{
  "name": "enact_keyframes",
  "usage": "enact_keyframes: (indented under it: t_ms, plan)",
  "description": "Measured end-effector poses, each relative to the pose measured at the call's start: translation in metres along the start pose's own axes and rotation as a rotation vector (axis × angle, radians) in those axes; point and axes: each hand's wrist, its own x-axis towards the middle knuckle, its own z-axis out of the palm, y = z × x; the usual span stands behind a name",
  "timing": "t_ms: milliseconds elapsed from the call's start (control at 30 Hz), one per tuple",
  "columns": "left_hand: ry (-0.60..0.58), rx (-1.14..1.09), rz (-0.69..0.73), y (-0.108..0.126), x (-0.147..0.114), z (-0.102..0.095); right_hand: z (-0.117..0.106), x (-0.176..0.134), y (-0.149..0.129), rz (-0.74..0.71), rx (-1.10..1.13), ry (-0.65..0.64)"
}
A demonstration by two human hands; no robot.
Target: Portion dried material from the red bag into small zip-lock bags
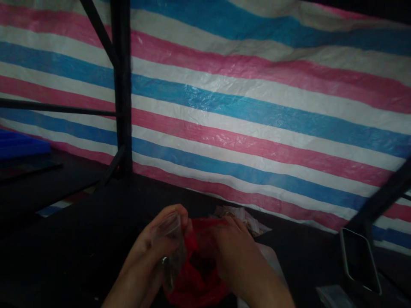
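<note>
In the dim head view my left hand [144,252] is closed round a small clear plastic bag [171,252], its thumb pressed against the film. Something small and shiny shows at the bag's lower part, too dark to name. Directly beside it is a red plastic bag [199,291] with its mouth open and a dark inside. My right hand [239,256] reaches over the red bag's mouth from the right. The red film and the hand itself hide most of its fingertips, so what they hold cannot be made out.
Behind my hands, small clear packets [247,218] lie on the black table [154,196]. A phone [361,261] and another clear packet [334,296] are at right. A pale sheet [272,259] sits by my right wrist. Black frame posts [123,94] stand before a striped tarp [257,98].
</note>
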Motion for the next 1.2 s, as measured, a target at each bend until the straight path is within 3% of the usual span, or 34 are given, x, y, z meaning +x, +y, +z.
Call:
enact_keyframes:
  t_ms: [100,200,300,433,567,667,767,967,1200]
  plan:
    - [0.049,-0.120,-0.072,0.002,0.000,0.003,0.014,-0.004,0.004,-0.009,0.124,0.079]
    - [0.045,-0.036,-0.037,0.000,-0.001,0.008,0.020,-0.008,0.006,0.055,0.244,0.187]
    - [-0.042,0.164,0.028,-0.001,-0.005,0.012,0.027,-0.008,0.008,0.084,0.212,0.096]
    - [-0.162,0.516,-0.001,-0.003,-0.012,0.019,0.042,-0.004,0.016,0.090,0.137,-0.017]
    - [0.046,0.846,0.042,-0.018,-0.001,0.017,0.053,0.000,0.020,0.120,0.102,0.021]
    - [0.171,1.042,0.196,-0.036,0.017,0.004,0.056,0.003,0.018,0.152,0.101,0.042]
    - [0.143,1.183,0.241,-0.051,0.032,-0.010,0.058,0.007,0.018,0.139,0.076,0.023]
    - [0.049,1.189,0.119,-0.064,0.039,-0.017,0.074,0.016,0.016,0.093,0.121,0.060]
    - [0.092,1.112,0.168,-0.061,0.041,-0.021,0.087,0.020,0.021,0.143,0.484,0.181]
